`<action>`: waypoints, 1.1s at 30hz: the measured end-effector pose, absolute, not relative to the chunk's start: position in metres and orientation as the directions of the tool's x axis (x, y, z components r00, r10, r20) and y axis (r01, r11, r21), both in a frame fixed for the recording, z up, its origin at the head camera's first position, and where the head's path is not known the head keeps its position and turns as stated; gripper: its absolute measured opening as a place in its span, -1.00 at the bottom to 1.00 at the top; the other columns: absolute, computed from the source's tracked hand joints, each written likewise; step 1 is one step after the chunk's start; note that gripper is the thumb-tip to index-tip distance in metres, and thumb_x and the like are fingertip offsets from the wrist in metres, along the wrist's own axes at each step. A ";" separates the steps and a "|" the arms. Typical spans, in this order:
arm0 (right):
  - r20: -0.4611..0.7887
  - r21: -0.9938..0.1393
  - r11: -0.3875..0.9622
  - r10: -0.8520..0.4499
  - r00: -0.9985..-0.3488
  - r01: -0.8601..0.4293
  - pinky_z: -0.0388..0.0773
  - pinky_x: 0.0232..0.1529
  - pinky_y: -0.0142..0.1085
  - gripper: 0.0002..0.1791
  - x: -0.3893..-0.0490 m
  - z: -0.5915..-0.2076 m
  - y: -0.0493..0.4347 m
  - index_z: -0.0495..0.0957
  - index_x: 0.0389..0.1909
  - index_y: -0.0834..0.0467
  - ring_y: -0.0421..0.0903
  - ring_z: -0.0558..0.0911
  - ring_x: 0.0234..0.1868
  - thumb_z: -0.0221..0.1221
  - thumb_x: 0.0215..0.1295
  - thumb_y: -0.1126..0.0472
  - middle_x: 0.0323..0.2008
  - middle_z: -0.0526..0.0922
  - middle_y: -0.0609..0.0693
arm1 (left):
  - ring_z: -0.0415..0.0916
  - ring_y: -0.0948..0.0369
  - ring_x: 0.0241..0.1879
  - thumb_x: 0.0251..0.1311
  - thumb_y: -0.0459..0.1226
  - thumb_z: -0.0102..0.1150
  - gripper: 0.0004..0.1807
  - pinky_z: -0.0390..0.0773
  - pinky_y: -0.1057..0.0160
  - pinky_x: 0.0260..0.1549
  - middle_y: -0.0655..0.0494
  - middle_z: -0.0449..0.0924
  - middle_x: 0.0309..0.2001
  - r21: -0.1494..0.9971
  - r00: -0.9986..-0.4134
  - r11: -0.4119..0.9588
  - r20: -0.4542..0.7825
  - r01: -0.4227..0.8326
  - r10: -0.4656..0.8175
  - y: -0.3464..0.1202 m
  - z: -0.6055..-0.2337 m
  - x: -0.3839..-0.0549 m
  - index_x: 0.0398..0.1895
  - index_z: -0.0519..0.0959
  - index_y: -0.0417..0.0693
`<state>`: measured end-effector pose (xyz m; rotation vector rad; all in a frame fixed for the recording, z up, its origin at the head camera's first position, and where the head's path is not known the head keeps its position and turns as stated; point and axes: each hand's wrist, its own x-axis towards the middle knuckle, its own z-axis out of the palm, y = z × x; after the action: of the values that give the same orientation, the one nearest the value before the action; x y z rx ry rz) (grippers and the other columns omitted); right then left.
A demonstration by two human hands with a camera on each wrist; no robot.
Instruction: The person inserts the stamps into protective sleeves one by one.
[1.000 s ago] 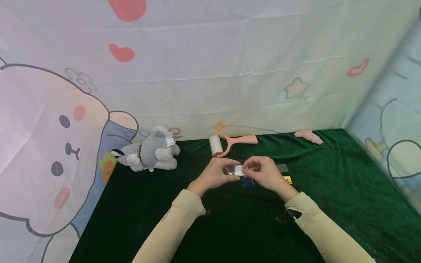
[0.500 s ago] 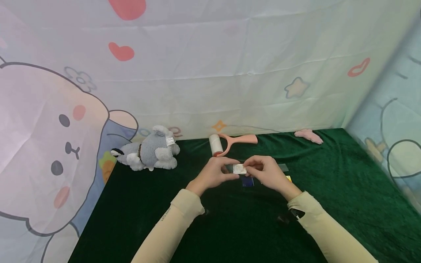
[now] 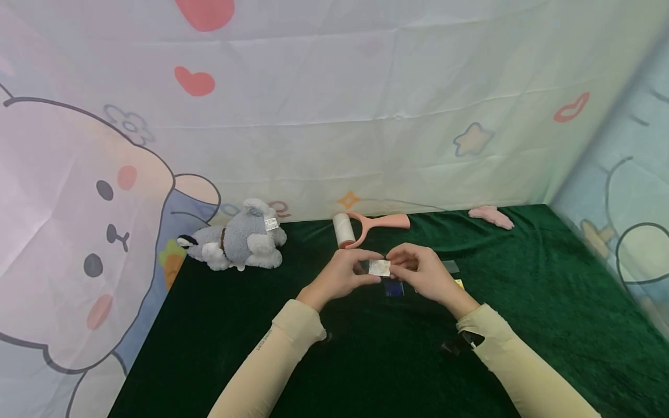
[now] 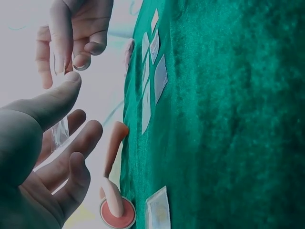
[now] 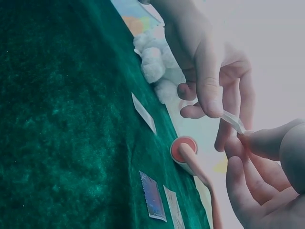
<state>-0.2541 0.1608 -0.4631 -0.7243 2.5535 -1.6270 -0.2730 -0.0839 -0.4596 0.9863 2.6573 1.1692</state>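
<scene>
Green velvet (image 3: 355, 371) covers the table before a cartoon backdrop (image 3: 324, 87), as seen from my remote post. Between both hands, just above the cloth, is a small pale packet (image 3: 379, 267); I cannot tell what it contains. My left hand (image 3: 342, 276) holds it with thumb and forefinger parted at its edges, other fingers loosely curved; my right hand (image 3: 420, 271) pinches the opposite end between thumb and fingertip. Below lies a blue sachet (image 3: 394, 288); past the right hand, which partly blocks my head view, lie a grey piece (image 3: 450, 266) and a yellow piece (image 3: 459, 284). Behind are a lint roller (image 3: 343, 230), a grey plush (image 3: 243, 238) on its side and, far right, a pink object (image 3: 491, 216).
</scene>
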 end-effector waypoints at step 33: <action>0.166 -0.929 0.247 -0.387 -0.907 -0.275 0.71 -0.13 -0.28 -0.62 -0.253 -0.462 0.156 0.46 0.24 0.29 -0.02 0.79 -0.18 0.25 0.48 0.33 -0.12 0.77 0.20 | 0.57 0.26 -0.05 0.29 -0.16 0.47 -0.51 0.60 0.29 -0.03 0.15 0.70 0.19 0.644 -0.743 0.481 0.213 0.595 0.634 -0.074 -0.456 -0.270 0.29 0.66 0.05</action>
<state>-0.2535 0.1560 -0.4624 -0.6394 2.4027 -1.7574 -0.2698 -0.0738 -0.4558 1.1034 2.6575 1.1215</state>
